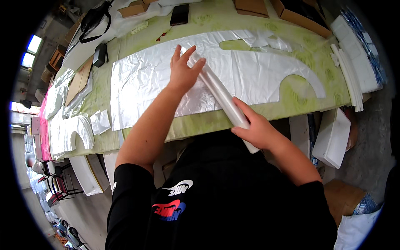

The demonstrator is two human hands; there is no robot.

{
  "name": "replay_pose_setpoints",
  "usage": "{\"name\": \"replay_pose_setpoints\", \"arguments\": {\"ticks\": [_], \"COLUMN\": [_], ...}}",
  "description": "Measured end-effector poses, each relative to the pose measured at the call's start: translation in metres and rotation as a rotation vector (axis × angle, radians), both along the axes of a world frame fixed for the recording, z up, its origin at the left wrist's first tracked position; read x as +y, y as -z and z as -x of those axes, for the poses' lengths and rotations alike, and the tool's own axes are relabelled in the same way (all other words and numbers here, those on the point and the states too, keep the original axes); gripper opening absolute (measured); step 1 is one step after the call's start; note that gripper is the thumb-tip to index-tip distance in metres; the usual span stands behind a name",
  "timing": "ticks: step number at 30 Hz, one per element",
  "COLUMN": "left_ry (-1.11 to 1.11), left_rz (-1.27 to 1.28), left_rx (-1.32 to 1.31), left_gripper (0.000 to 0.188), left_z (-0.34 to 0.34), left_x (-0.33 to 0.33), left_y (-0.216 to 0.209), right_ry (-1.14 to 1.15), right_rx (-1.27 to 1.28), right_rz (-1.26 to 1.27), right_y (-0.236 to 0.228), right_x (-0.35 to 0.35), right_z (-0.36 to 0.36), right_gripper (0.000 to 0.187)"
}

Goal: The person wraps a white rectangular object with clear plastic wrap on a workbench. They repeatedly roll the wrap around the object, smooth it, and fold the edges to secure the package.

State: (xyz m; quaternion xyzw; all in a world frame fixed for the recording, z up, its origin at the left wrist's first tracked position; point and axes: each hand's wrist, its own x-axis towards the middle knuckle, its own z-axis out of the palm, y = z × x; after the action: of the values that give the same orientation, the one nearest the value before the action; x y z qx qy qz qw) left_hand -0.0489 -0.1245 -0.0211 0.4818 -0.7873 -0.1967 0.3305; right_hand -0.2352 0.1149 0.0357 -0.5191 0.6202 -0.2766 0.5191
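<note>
A slim roll of clear, whitish plastic film [218,91] slants across the table's front edge, its near end by my body. My right hand [257,130] is wrapped round it close to that near end. Beside its far end is my left hand [183,71], fingers stretched and spread, the thumb over the roll; whether it touches the roll I cannot tell. Under both lies a wide white plastic sheet [143,81] with curved cut-outs, shaped like a disposable apron, spread flat and slightly wrinkled.
A green patterned cloth covers the table [329,79]. At the back lie a dark phone [179,15], a black bag [95,18] and a cardboard box [302,18]. Folded white plastic pieces [71,134] are at left; long white rolls [349,79] at right.
</note>
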Motion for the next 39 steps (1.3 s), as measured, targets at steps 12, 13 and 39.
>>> {"name": "replay_pose_setpoints", "arguments": {"ticks": [12,13,39], "left_ry": [0.184,0.201,0.456], "left_rz": [-0.481,-0.506,-0.899], "left_rx": [-0.148,-0.140,0.219], "left_gripper": [0.063,0.061,0.049], "left_z": [-0.021,-0.019,-0.020], "left_x": [-0.061,-0.064,-0.075], "left_y": [-0.010,-0.009,-0.021], "right_ry": [0.032,0.035,0.034], "right_rx": [0.050,0.037,-0.096], "right_rz": [-0.026,-0.025,0.080], "right_y": [0.010,0.011,0.022], "right_x": [0.046,0.046,0.044], "right_z": [0.030,0.030,0.032], "right_gripper": [0.089,0.090,0.086]}}
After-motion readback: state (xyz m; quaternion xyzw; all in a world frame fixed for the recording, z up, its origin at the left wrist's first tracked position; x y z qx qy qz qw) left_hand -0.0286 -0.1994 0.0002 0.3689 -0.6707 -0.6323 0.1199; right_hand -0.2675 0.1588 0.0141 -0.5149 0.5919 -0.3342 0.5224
